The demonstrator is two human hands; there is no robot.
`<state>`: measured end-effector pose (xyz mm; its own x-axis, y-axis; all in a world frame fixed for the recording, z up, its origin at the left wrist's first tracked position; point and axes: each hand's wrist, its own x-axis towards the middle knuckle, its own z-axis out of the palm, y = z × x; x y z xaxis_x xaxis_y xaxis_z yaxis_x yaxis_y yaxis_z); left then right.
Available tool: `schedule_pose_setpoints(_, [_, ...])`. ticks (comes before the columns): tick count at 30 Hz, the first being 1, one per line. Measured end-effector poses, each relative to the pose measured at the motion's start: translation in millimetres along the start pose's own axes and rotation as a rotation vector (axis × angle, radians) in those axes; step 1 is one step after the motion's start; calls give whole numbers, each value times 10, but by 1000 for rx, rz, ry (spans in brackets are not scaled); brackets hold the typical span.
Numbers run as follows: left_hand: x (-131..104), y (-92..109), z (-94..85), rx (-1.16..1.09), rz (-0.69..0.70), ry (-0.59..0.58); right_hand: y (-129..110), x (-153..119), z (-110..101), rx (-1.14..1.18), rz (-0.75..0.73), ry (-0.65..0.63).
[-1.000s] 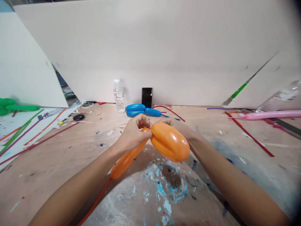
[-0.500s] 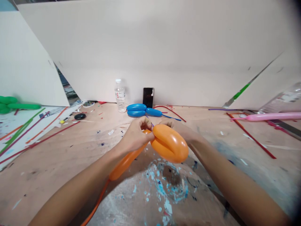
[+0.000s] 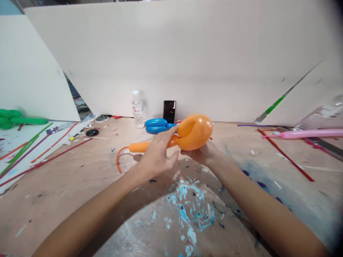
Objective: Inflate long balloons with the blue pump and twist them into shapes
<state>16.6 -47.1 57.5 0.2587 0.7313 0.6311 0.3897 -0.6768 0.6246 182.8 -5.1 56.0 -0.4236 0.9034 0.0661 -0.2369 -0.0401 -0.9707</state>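
Note:
An orange modelling balloon [image 3: 195, 132] is held above the table, bent into a fat loop on the right. Its straight part runs leftward and ends in a thin, limp tail [image 3: 118, 160]. My left hand [image 3: 157, 151] is wrapped over the straight part beside the twist, its thumb apart below. Under the loop, my right hand [image 3: 203, 154] grips the balloon from beneath; the loop covers part of its fingers. Behind my left hand lies a twisted blue balloon [image 3: 155, 125], partly hidden.
A water bottle [image 3: 138, 110] and a phone [image 3: 169, 111] stand by the white board [image 3: 171, 64]. Green balloons [image 3: 26, 120] and flat balloon strips lie left, near a black oval object [image 3: 92, 132]. A pink balloon [image 3: 313, 133] and red strips [image 3: 289, 157] lie right.
The orange loop has risen and turned upward. The straight part swung up to nearly level, its tail now on view. My left thumb has come away from the twist; my right hand moved under the loop.

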Motion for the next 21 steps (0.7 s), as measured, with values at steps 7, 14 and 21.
schedule_pose_setpoints(7, [47,66,4,-340,-320,20,30,-94,251,-108,-169,37])
schedule_pose_setpoints(14, [21,45,183,-847,-481,289,114,-233,334,-839,-681,356])
schedule_pose_setpoints(21, [25,150,177,-973,-609,311,106,-241,215,-1180,-812,266])
